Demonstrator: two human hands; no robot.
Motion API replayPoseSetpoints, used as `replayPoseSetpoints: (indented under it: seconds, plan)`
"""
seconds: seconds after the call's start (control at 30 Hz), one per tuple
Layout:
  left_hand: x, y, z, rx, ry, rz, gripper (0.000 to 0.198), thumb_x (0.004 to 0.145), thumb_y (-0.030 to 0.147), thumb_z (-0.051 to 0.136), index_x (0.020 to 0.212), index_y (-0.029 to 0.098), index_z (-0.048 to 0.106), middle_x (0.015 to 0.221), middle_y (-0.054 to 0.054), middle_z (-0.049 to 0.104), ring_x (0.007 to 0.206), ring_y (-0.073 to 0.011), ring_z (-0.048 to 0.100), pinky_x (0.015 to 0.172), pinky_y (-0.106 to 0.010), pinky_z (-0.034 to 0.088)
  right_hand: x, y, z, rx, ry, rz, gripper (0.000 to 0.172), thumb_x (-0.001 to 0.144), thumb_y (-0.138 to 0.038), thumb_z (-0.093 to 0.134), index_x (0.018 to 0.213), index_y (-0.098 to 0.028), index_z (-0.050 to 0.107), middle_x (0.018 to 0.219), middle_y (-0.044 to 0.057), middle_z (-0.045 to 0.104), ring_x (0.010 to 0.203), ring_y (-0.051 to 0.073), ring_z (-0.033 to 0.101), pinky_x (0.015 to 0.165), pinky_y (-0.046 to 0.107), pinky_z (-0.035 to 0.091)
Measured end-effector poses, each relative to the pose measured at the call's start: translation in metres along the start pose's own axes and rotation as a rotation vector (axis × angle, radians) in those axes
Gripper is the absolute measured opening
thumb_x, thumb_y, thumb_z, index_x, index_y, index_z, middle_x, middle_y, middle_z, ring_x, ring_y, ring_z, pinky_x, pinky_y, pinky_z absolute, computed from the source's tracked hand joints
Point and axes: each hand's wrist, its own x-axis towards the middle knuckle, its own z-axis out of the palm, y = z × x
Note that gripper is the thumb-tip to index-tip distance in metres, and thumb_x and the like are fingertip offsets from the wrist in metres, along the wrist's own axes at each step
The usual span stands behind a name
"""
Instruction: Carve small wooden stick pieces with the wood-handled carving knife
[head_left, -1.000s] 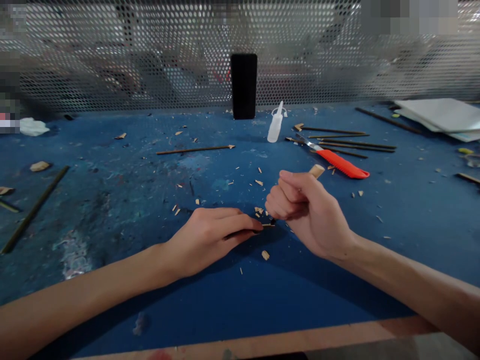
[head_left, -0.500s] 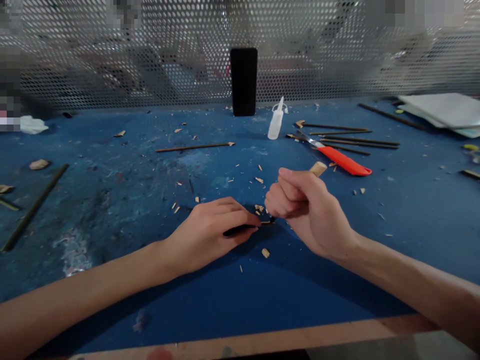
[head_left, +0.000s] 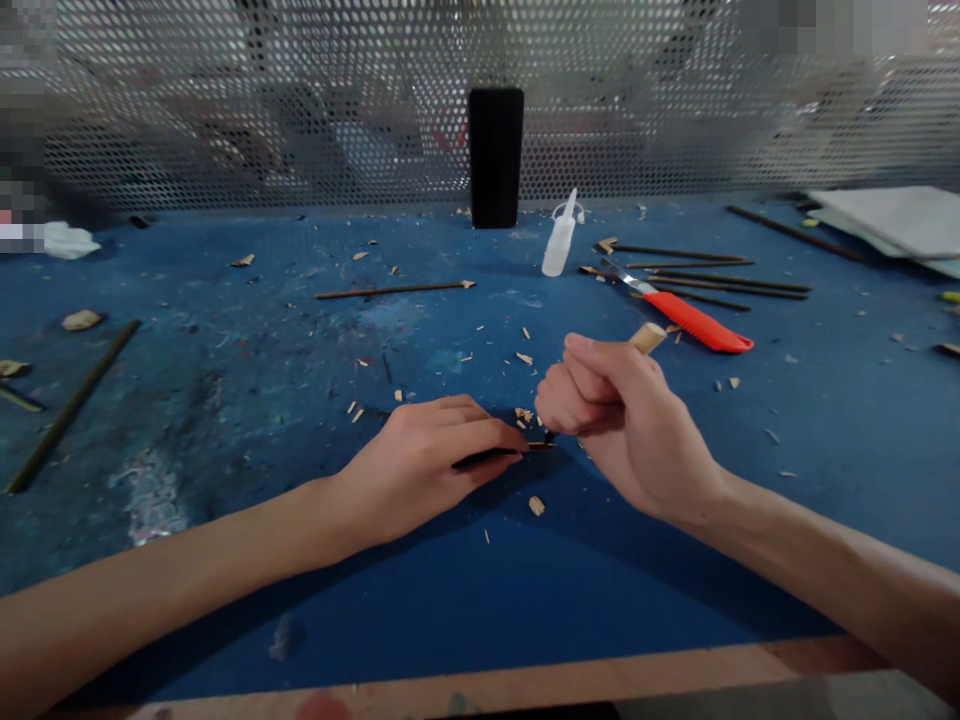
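Observation:
My left hand (head_left: 427,465) lies low on the blue table (head_left: 225,380), fingers pinched on a thin dark stick (head_left: 495,455) whose pale tip points right. My right hand (head_left: 622,420) is a fist round a wooden-handled tool (head_left: 646,337); the handle end sticks out above my thumb and the lower end meets the stick's tip. Small wood chips (head_left: 535,505) are scattered round both hands.
An orange-handled utility knife (head_left: 690,320) lies among several dark sticks (head_left: 705,275) at the back right. A small white glue bottle (head_left: 559,245) and a black block (head_left: 495,157) stand by the perforated metal screen. One stick (head_left: 394,291) lies mid-table, another (head_left: 71,405) at the left; white sheets (head_left: 892,220) far right.
Both hands stay almost in place; my left fingers have shifted a little on the stick. The view has drifted slightly.

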Motion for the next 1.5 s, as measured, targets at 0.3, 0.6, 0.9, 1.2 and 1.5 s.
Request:
replayPoseSetpoints:
  seconds: [0.3, 0.6, 0.9, 1.2, 1.5]
  plan:
    - [-0.001, -0.002, 0.001, 0.023, 0.01, -0.001, 0.014, 0.094, 0.015, 0.068, 0.107, 0.017, 0.072, 0.099, 0.001, 0.077, 0.09, -0.0113, 0.071, 0.083, -0.021, 0.055, -0.002, -0.002, 0.001, -0.031, -0.003, -0.022, 0.055, 0.103, -0.027, 0.051, 0.059, -0.021, 0.02, 0.055, -0.006, 0.014, 0.054, 0.012, 0.014, 0.055, 0.036, 0.016]
    - [0.0, -0.001, 0.001, 0.02, 0.009, -0.021, 0.015, 0.095, 0.015, 0.068, 0.108, 0.018, 0.072, 0.099, 0.0, 0.076, 0.089, -0.0121, 0.071, 0.082, -0.022, 0.055, -0.002, 0.001, 0.0, -0.133, -0.01, -0.056, 0.055, 0.104, -0.028, 0.051, 0.056, -0.02, 0.023, 0.054, -0.006, 0.019, 0.052, 0.01, 0.019, 0.055, 0.034, 0.019]
    - [0.0, 0.0, 0.0, 0.034, -0.005, 0.001, 0.013, 0.096, 0.014, 0.065, 0.107, 0.016, 0.072, 0.1, -0.001, 0.076, 0.092, -0.0129, 0.071, 0.085, -0.022, 0.054, -0.003, 0.011, -0.002, -0.13, -0.067, 0.038, 0.058, 0.101, -0.03, 0.054, 0.053, -0.02, 0.022, 0.049, -0.007, 0.02, 0.048, 0.009, 0.019, 0.051, 0.032, 0.019]
    - [0.002, -0.004, -0.002, -0.045, -0.03, -0.139, 0.014, 0.097, 0.02, 0.066, 0.11, 0.021, 0.073, 0.102, 0.002, 0.076, 0.092, -0.0122, 0.07, 0.084, -0.021, 0.052, -0.001, -0.015, 0.0, -0.052, -0.111, 0.063, 0.056, 0.099, -0.033, 0.052, 0.057, -0.021, 0.017, 0.053, -0.006, 0.012, 0.048, 0.011, 0.017, 0.051, 0.035, 0.019]
    - [0.008, -0.006, -0.006, -0.208, -0.086, -0.205, 0.017, 0.097, 0.017, 0.066, 0.111, 0.022, 0.073, 0.102, 0.002, 0.076, 0.095, -0.0111, 0.069, 0.084, -0.02, 0.05, -0.003, -0.017, 0.007, -0.097, -0.146, 0.101, 0.055, 0.097, -0.034, 0.052, 0.056, -0.021, 0.018, 0.049, -0.007, 0.011, 0.044, 0.009, 0.013, 0.049, 0.035, 0.017]
